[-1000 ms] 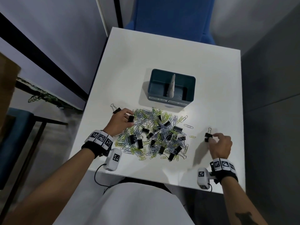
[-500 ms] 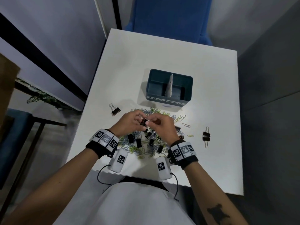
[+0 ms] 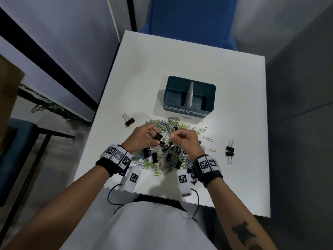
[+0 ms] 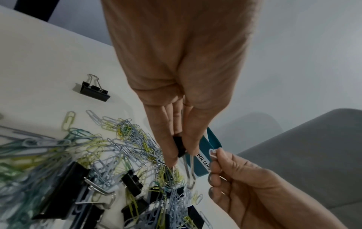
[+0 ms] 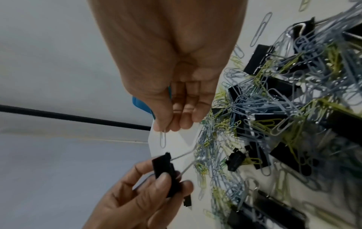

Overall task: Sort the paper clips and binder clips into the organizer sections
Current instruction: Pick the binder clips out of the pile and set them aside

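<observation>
A heap of paper clips and black binder clips (image 3: 167,150) lies on the white table in front of the teal organizer (image 3: 189,96), labelled for paper clips at left and binder clips at right. Above the heap, my left hand (image 3: 144,137) pinches a black binder clip (image 3: 158,136), also seen as the binder clip (image 4: 180,147) and the binder clip (image 5: 166,170), its wire handles hanging down. My right hand (image 3: 182,139) pinches a pale paper clip (image 5: 163,139), seen as the paper clip (image 4: 213,152) in the left wrist view, a short way right of the binder clip.
One binder clip (image 3: 129,120) lies alone to the left of the heap, another binder clip (image 3: 230,151) alone to the right. A few loose paper clips (image 3: 208,138) lie between. A white divider stands in the organizer. A blue chair (image 3: 191,18) stands behind the table.
My right hand left the lone binder clip at the right and came to the middle. Both hands met above the heap and have now drawn slightly apart, the paper clip separated from the binder clip.
</observation>
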### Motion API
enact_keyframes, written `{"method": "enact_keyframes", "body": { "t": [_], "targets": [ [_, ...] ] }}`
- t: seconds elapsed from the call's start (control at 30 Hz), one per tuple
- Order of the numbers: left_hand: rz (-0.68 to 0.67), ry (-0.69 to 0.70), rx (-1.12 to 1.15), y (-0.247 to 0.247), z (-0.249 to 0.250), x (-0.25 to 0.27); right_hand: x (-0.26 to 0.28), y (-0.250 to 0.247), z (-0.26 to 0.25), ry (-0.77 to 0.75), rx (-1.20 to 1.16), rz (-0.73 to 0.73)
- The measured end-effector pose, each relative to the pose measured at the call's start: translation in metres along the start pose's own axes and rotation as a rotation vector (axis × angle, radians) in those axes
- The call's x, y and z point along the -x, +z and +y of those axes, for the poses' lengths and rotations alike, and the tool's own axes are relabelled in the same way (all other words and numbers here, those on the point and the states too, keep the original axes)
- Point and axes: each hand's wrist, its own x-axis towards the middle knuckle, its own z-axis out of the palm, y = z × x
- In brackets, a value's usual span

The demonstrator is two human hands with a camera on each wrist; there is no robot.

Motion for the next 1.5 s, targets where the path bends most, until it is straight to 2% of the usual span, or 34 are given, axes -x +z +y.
{"method": "enact_keyframes", "body": {
  "t": [0.13, 0.3, 0.4, 0.5, 0.6, 0.77, 0.8, 0.87, 0.93, 1.03, 1.2, 1.37, 1.5],
  "targets": [
    [0.187, -0.096, 0.06, -0.008, -0.013, -0.001, -0.001, -0.006, 0.012, 0.03, 0.092, 0.074],
    [0.471, -0.287, -0.032, -0.045, -0.056, -0.006, -0.01, -0.028, 0.038, 0.098, 0.442, 0.195],
    [0.531, -0.415, -0.094, -0.07, -0.084, -0.006, -0.011, -0.037, 0.045, 0.104, 0.5, 0.203],
    [0.507, -0.471, -0.247, -0.082, -0.101, -0.007, -0.011, -0.04, 0.048, 0.097, 0.522, 0.187],
    [0.488, -0.47, -0.304, -0.084, -0.111, -0.007, -0.013, -0.041, 0.048, 0.073, 0.535, 0.167],
    [0.516, -0.3, -0.665, -0.062, -0.108, 0.009, -0.004, -0.054, 0.044, 0.023, 0.583, 0.257],
    [0.463, -0.266, -0.678, -0.053, -0.112, 0.013, 0.0, -0.059, 0.045, 0.033, 0.629, 0.279],
    [0.283, -0.321, -0.647, -0.037, -0.12, 0.018, 0.009, -0.068, 0.046, 0.107, 0.735, 0.295],
    [0.149, -0.382, -0.534, -0.023, -0.124, 0.021, 0.017, -0.075, 0.053, 0.228, 0.828, 0.216],
    [0.135, -0.316, -0.418, 0.001, -0.114, 0.018, 0.027, -0.073, 0.066, 0.332, 0.866, 0.064],
    [0.078, -0.178, -0.358, 0.026, -0.089, 0.008, 0.038, -0.06, 0.077, 0.254, 0.755, 0.027],
    [0.119, 0.028, -0.702, 0.034, -0.075, 0.016, 0.053, -0.061, 0.085, 0.099, 0.93, 0.076],
    [0.023, 0.062, -0.738, 0.038, -0.079, 0.012, 0.072, -0.05, 0.092, 0.095, 0.999, -0.086]
  ]
}}
